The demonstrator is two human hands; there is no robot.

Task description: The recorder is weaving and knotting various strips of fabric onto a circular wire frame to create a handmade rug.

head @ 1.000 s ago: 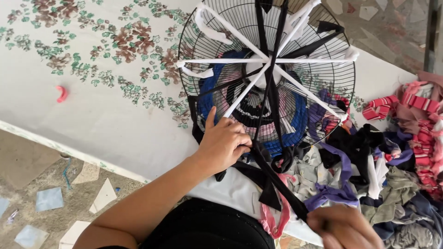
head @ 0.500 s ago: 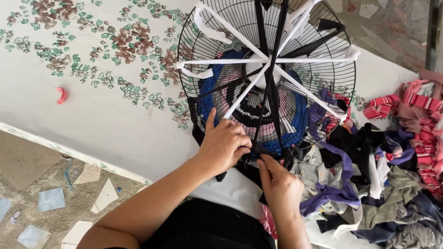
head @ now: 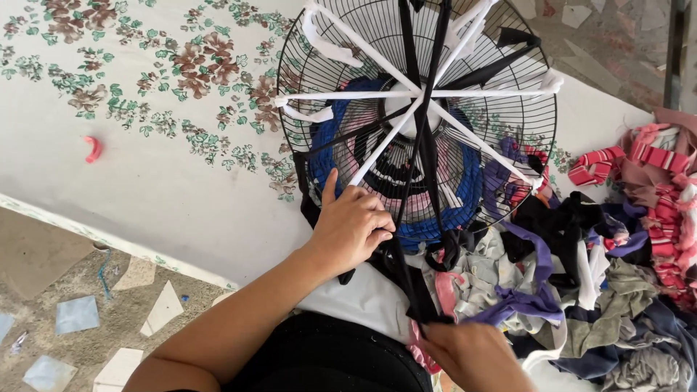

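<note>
I see a round black wire grille (head: 417, 109) lying flat on the floral sheet (head: 145, 167), near its far right corner, with cloth strips woven and stretched across it; white strips (head: 377, 141) run out like spokes from the hub and a black strip (head: 410, 239) runs from the hub down toward me; I judge the grille light but stiff, apt to slide on the sheet unless pinned at its rim, while the strip is soft and limp, best taken near its free end and kept taut; my left hand (head: 352, 225) lies on the near rim of the grille, fingers curled and close together, thumb pointing up, pressing down on the wires and weave; the forearm comes in from the lower left, wrist fairly straight; my right hand (head: 472, 352) sits low at the near edge of the sheet, fingers closed in a pinch on the black strip's near end, drawn straight; beside it, to the right, a rag pile (head: 581, 290) spreads over the sheet; a small pink scrap (head: 92, 148) lies well apart on the left.
</note>
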